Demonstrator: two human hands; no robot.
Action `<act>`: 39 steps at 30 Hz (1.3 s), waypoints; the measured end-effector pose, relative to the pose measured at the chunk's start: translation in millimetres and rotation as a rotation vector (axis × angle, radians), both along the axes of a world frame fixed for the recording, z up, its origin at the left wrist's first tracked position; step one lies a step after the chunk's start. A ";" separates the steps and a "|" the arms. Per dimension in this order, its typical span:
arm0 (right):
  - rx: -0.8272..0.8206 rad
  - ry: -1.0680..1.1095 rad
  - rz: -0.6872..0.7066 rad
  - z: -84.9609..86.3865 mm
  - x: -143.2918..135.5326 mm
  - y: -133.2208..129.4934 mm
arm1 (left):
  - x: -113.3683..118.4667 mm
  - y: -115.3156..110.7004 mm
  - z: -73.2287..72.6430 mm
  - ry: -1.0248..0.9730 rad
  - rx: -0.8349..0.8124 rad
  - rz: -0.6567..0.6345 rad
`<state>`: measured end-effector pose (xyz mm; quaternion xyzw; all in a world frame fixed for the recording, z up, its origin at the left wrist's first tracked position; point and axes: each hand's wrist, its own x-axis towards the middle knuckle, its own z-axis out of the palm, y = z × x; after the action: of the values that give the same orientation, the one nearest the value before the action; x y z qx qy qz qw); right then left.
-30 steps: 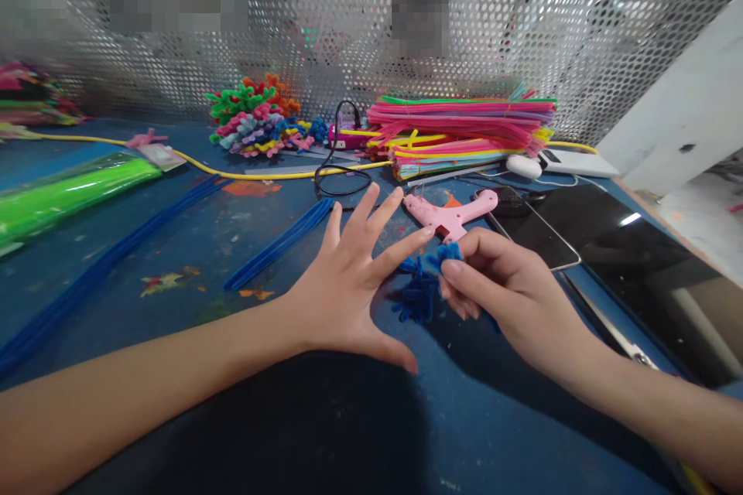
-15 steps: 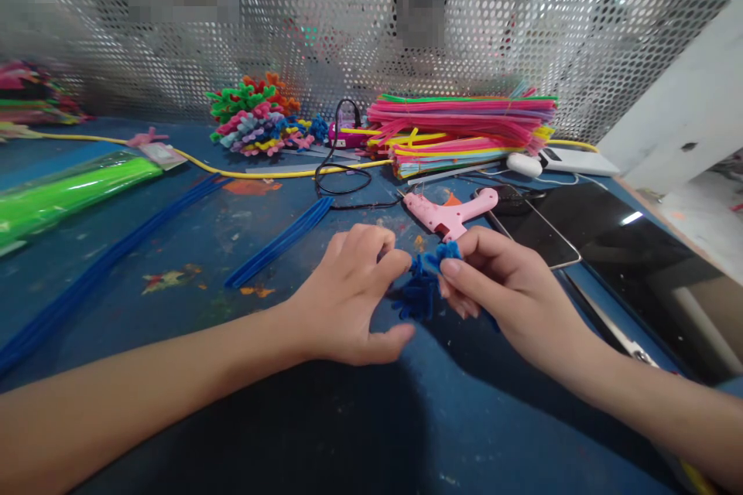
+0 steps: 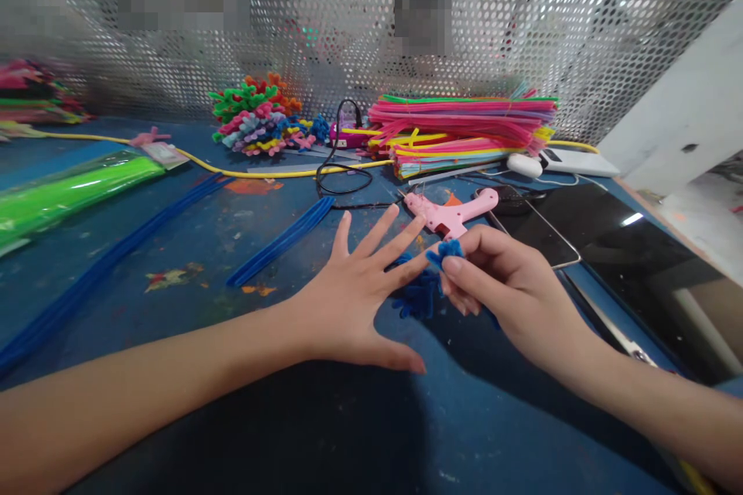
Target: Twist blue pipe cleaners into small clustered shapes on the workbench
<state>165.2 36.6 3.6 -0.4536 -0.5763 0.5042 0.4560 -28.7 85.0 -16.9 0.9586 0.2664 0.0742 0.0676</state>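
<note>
Between thumb and fingers, my right hand (image 3: 502, 271) pinches a small blue bent pipe cleaner piece (image 3: 446, 251). My left hand (image 3: 363, 290) is spread wide, palm down, holding nothing; its index fingertip comes close to the blue piece. Several more blue bent pipe cleaner pieces (image 3: 416, 298) lie on the table under and between the hands, partly covered. Just beyond my right hand rests a pink glue gun (image 3: 450, 210). A short bundle of blue pipe cleaners (image 3: 282, 241) lies beyond my left hand, and a longer blue bundle (image 3: 110, 271) stretches along the left.
Bundled coloured pipe cleaners (image 3: 464, 128) and a pile of bent ones (image 3: 261, 120) stand against the perforated metal screen (image 3: 348, 39). Scissors (image 3: 630, 344) and a black glossy panel (image 3: 650, 247) lie at right. A yellow cable (image 3: 232, 172) crosses the back; a green packet (image 3: 75, 189) lies left.
My left hand has opened from curled fingers to a full spread, its fingers now stretched forward. My right hand still pinches the blue piece in nearly the same place.
</note>
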 end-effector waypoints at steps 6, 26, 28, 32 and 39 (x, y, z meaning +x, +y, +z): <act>0.018 -0.014 -0.043 0.2 2.2 1.0 | 0.9 -23.7 15.7 0.019 -0.105 -0.085; 0.018 -0.002 -0.063 0.9 5.6 3.1 | -45.5 -79.3 13.6 0.085 -0.245 -0.173; 0.009 0.000 -0.061 1.8 5.1 3.0 | -47.6 -80.0 13.1 0.093 -0.265 -0.184; 0.009 -0.003 -0.065 2.1 4.8 3.5 | -44.8 -85.3 13.6 0.098 -0.156 -0.136; 0.027 -0.025 -0.076 0.1 6.4 6.4 | -12.1 -36.7 39.8 -0.046 0.389 0.232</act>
<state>171.5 43.0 3.7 -0.4751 -0.5712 0.4729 0.4737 -40.8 48.3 23.0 0.9146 0.3540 0.1533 -0.1212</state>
